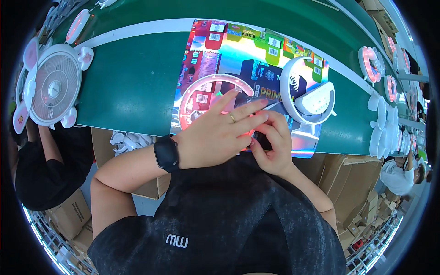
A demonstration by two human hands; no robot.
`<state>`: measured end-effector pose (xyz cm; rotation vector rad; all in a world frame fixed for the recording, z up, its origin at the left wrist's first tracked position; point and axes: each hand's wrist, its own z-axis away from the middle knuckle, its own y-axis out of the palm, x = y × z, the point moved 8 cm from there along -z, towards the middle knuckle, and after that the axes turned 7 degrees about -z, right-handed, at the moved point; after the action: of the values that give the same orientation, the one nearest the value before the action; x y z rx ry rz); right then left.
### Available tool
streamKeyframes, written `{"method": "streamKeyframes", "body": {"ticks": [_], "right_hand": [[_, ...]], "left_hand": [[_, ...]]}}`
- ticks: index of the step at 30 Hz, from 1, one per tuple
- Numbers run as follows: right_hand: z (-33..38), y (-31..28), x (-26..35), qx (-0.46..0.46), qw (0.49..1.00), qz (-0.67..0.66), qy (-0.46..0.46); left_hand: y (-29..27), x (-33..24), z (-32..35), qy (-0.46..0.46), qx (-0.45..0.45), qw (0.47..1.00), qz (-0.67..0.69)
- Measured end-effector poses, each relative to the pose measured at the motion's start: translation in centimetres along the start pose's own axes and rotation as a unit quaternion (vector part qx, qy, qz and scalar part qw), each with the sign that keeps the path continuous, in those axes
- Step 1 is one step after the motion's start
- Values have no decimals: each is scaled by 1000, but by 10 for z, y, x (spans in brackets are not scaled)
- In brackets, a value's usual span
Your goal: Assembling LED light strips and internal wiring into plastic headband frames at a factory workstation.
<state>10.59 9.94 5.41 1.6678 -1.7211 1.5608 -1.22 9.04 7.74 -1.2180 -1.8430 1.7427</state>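
Note:
My left hand (220, 130), with a ring on one finger and a black watch at the wrist, lies flat over a pink-lit ring-shaped part (201, 89) on a shiny printed carton sheet (238, 50). My right hand (272, 144) is curled under the left fingers, pinching a small dark piece (262, 140) at the sheet's near edge. A thin white strip shows between the two hands. What the left palm covers is hidden. A white ring-shaped housing (305, 94) lies just to the right of both hands.
The green conveyor belt (133, 78) runs left to right. A white fan (50, 85) with pink ears lies at far left, above another person in black. More pink-lit rings (371, 64) and white parts (382, 123) sit at right. Cardboard boxes (343, 174) stand below.

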Motion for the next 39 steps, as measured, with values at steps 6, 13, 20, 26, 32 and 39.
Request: {"method": "streamKeyframes", "body": {"ticks": [6, 13, 20, 26, 32, 39], "right_hand": [[6, -2, -4, 1, 999, 9, 47], [3, 0, -13, -43, 994, 5, 99], [1, 1, -19, -51, 990, -26, 128], [1, -1, -21, -53, 989, -56, 126], [0, -2, -21, -59, 988, -62, 125], [-5, -1, -10, -56, 996, 12, 63]], "left_hand": [[17, 45, 12, -216, -30, 883, 416], [7, 40, 5, -240, -28, 961, 138], [-5, 25, -2, -232, -10, 972, 27], [9, 25, -8, -231, 63, 971, -8], [16, 30, -7, -246, 57, 967, 31], [2, 33, 0, -239, -72, 949, 194]]}}
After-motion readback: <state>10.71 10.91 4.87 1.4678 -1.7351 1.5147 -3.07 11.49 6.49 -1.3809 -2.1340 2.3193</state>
